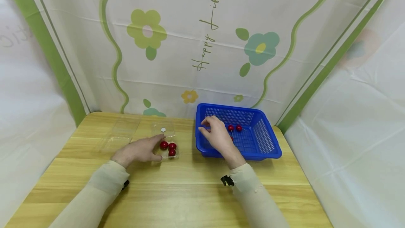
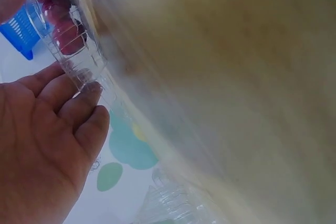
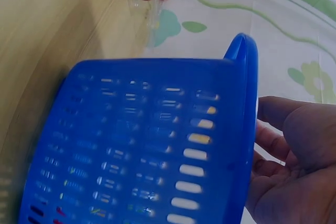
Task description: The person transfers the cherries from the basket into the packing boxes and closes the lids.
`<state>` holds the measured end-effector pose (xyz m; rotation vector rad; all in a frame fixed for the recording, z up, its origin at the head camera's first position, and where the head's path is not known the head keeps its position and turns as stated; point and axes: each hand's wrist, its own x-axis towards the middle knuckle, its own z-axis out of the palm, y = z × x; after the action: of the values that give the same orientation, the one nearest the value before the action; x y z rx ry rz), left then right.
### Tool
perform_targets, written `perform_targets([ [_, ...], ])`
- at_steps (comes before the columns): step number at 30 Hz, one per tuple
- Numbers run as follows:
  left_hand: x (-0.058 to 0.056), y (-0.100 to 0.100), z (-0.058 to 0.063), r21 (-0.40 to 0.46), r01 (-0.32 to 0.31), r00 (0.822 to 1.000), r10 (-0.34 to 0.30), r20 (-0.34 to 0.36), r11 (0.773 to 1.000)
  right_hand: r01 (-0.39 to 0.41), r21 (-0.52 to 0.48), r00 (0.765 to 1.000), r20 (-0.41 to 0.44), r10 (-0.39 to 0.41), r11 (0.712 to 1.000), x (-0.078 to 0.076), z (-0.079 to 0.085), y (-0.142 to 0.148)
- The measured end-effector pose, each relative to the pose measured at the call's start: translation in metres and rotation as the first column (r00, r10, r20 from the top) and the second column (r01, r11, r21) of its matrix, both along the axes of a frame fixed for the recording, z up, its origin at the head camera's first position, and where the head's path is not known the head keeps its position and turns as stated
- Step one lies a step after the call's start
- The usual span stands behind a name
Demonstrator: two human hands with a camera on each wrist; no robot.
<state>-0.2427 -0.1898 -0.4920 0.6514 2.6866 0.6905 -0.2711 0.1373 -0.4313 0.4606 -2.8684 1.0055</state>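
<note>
A small clear plastic box [image 1: 177, 154] holds three shiny red cherries [image 1: 172, 146] on the wooden table. My left hand [image 1: 140, 150] grips it from the left, the thumb on its near side and the fingers at its far side. In the left wrist view, curled fingers [image 2: 84, 103] lie against the box wall. The box's lid [image 1: 169, 126], bearing a white round sticker [image 1: 163, 130], is folded back behind it. Above the left part of the blue basket [image 1: 269, 156], my right hand [image 1: 218, 136] has loosely bent fingers and nothing between thumb and forefinger. Inside the basket lie more cherries [image 1: 238, 128], one partly hidden.
Another clear plastic container [image 1: 118, 134] lies at the table's back left. A white curtain [image 1: 177, 62] with printed flowers hangs behind the table's back edge, with side panels left and right. The basket's raised rim [image 3: 244, 103] stands near the right hand.
</note>
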Motion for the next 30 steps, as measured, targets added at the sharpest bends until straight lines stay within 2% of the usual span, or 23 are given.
perform_targets([
  [9, 0.000, 0.000, -0.003, 0.030, -0.011, 1.000, 0.010, 0.014, 1.000, 0.007, 0.029, 1.000, 0.014, -0.007, 1.000, -0.002, -0.001, 0.013],
  [15, -0.002, 0.000, -0.004, 0.031, -0.009, 1.000, 0.009, 0.012, 0.999, 0.003, 0.110, 0.999, 0.051, -0.009, 0.994, -0.005, -0.001, 0.025],
  [22, -0.002, 0.000, -0.003, 0.025, -0.001, 1.000, 0.001, 0.004, 1.000, -0.049, 0.222, 0.993, 0.111, 0.025, 0.974, -0.012, -0.005, 0.043],
  [30, 0.000, -0.001, -0.002, 0.026, -0.002, 1.000, 0.002, 0.000, 1.000, -0.110, 0.300, 0.981, 0.188, 0.055, 0.948, -0.016, -0.009, 0.065],
])
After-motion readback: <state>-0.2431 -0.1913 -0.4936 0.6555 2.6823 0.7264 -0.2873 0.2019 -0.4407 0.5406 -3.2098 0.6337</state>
